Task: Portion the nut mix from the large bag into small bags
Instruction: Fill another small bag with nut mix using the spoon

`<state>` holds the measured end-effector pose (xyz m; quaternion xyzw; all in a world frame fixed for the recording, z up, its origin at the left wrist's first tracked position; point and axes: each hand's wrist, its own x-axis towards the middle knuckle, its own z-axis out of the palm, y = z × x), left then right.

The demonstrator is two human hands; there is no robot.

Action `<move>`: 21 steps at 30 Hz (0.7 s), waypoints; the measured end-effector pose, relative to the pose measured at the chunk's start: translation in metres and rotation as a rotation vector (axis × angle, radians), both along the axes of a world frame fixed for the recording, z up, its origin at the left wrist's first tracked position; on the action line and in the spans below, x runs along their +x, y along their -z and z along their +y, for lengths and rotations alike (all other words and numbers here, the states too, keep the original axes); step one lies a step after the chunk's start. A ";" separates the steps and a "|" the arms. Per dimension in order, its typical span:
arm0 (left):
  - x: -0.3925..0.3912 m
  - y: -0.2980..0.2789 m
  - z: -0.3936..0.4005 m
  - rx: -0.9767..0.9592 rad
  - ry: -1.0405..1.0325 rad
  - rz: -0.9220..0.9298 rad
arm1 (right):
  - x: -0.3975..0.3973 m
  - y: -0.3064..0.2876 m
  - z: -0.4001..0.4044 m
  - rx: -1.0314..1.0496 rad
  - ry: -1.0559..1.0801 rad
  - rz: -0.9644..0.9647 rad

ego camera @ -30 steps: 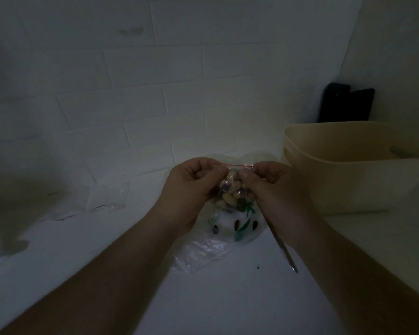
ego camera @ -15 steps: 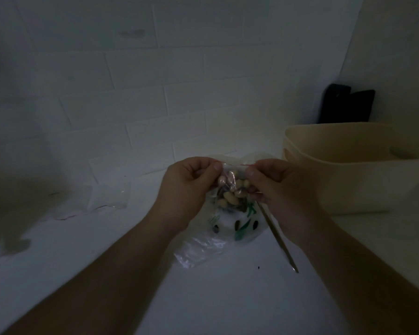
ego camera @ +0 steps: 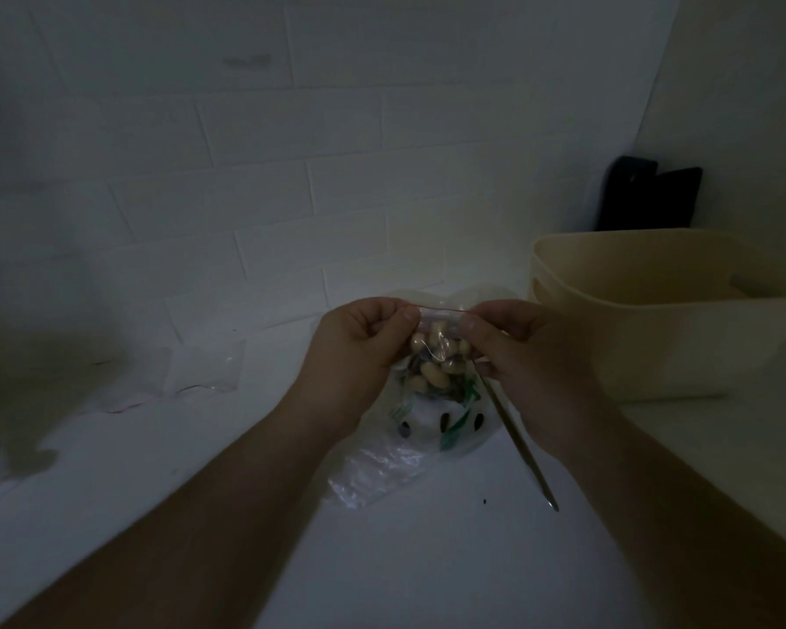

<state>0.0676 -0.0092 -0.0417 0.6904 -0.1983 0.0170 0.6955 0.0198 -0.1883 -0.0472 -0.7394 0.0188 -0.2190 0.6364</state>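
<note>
Head view, dim light: white tiled wall (ego camera: 291,174) fills the back, and a white bench (ego camera: 427,560) runs under it toward the camera. On the right of the bench stands a cream plastic tub (ego camera: 645,338), open at the top, and behind it two dark flat things (ego camera: 650,199) lean upright against the corner of the wall; what they are is too dark to tell.

Both forearms reach in from the bottom edge and meet at mid-frame. Below the hands the large bag (ego camera: 436,429) lies on the bench, clear plastic with green print, a few dark pieces showing through it, its crumpled clear end trailing toward the camera. To the left, near the wall, some empty clear bags (ego camera: 205,370) lie flat on the bench, well apart from the hands.

The left hand (ego camera: 359,356) and right hand (ego camera: 532,360) hold the small bag (ego camera: 436,351) between them, lifted just above the large bag. The fingers of each hand are curled, thumb and forefinger pinching the top strip of the small bag at its two ends, where a thin red line runs across. Pale nuts (ego camera: 432,376) and some darker bits fill the small bag below the pinched strip.

A thin metal handle (ego camera: 522,442) slants down from under the right hand toward the camera, its tip over the bench; its upper end is hidden by the hand.
</note>
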 end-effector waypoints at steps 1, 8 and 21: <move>-0.001 0.000 -0.001 -0.009 0.004 0.003 | -0.001 -0.001 0.001 0.000 -0.003 0.006; -0.005 -0.001 -0.005 -0.071 0.073 0.070 | 0.001 -0.001 0.002 0.047 0.028 -0.013; -0.005 0.002 -0.006 -0.097 0.080 0.069 | -0.004 -0.003 0.007 0.064 -0.009 0.017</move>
